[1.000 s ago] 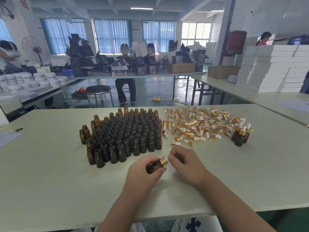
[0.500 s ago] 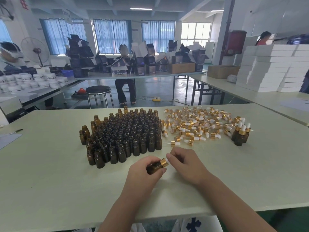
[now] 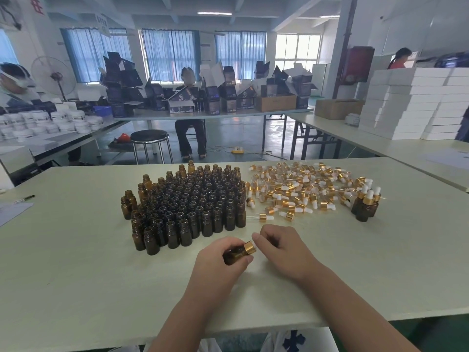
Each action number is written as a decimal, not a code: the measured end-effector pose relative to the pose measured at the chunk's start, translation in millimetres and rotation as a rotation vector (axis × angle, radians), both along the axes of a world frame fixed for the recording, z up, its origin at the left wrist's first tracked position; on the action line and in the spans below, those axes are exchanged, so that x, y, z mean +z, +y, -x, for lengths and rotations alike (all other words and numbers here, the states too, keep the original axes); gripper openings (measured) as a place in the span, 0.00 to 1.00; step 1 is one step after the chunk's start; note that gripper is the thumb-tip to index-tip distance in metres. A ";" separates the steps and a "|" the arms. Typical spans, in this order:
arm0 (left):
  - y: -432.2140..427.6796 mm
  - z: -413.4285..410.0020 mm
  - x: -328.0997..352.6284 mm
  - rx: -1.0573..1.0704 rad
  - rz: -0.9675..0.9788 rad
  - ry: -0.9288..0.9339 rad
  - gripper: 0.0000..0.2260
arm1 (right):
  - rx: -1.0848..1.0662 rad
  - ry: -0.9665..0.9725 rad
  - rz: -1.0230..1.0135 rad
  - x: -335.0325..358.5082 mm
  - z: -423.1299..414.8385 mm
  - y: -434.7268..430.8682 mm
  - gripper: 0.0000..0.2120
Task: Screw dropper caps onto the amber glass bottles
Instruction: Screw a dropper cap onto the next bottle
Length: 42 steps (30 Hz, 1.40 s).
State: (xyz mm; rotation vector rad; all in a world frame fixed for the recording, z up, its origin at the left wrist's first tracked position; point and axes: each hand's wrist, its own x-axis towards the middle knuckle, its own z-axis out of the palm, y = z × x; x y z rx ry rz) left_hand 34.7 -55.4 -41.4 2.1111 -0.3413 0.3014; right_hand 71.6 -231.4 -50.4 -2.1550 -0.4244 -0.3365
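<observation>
Near the front edge of the pale table (image 3: 76, 275) we see the left hand (image 3: 223, 260) wrapped around one small brown bottle (image 3: 234, 256), fingers curled over its body and thumb under it. The bottle lies tilted, neck pointing up and to the right, and a gold cap (image 3: 250, 247) sits on that neck. The right hand (image 3: 281, 250) is just beside it, fingers curled inward, with one fingertip right at the end of the cap. We cannot tell whether those fingers actually pinch the cap or only touch it, since the white bulb is hidden.

Behind the hands, a dense block of open bottles (image 3: 193, 201) stands upright, with a few stragglers at its left edge. To the right of the block we find a loose pile of dropper caps (image 3: 299, 189), gold collars and white bulbs lying every which way. At the right end of that pile a small cluster of capped bottles (image 3: 365, 201) stands upright.

On the far left edge of the table lies a pen (image 3: 25, 198). Beyond the table we make out a round stool (image 3: 149, 137), a stack of white boxes (image 3: 411, 102) on the table to the right, and rows of white jars (image 3: 50, 121) on the left.
</observation>
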 end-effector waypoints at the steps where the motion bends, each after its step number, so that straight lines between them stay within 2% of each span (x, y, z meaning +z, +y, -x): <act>1: -0.1 -0.3 0.0 0.000 -0.005 0.000 0.11 | 0.001 0.003 -0.005 0.4 0.3 0.0 0.14; 12: -1.6 1.9 0.8 -0.001 0.068 0.051 0.07 | 0.026 -0.033 -0.060 14.1 9.0 -4.0 0.10; 16: -3.5 1.0 1.8 -0.079 -0.001 0.080 0.03 | 0.067 -0.068 0.003 27.7 18.7 -17.5 0.09; 18: -2.7 -1.0 0.7 -0.062 -0.013 0.071 0.08 | 0.052 -0.075 0.033 34.5 24.2 -28.2 0.08; 22: 0.7 -3.1 -0.6 0.011 0.092 0.094 0.12 | -0.081 -0.138 0.081 57.2 30.9 -67.7 0.07; 24: 0.5 -3.2 -2.5 -0.005 0.060 0.087 0.11 | -0.191 -0.161 0.128 66.9 32.0 -95.0 0.07; 28: -0.1 -2.9 -1.9 -0.012 0.031 0.081 0.10 | -0.495 -0.151 0.096 81.1 31.4 -150.4 0.08; 31: -0.1 -2.1 -1.0 -0.014 0.015 0.094 0.09 | -0.668 -0.092 0.236 81.6 27.1 -181.9 0.07; 36: 0.5 -1.3 -0.5 -0.002 -0.007 0.105 0.08 | -0.755 0.050 0.317 65.1 9.4 -203.1 0.07; 42: 0.1 -0.3 0.0 -0.002 0.034 0.125 0.08 | -0.813 0.002 0.296 55.1 -7.3 -202.5 0.09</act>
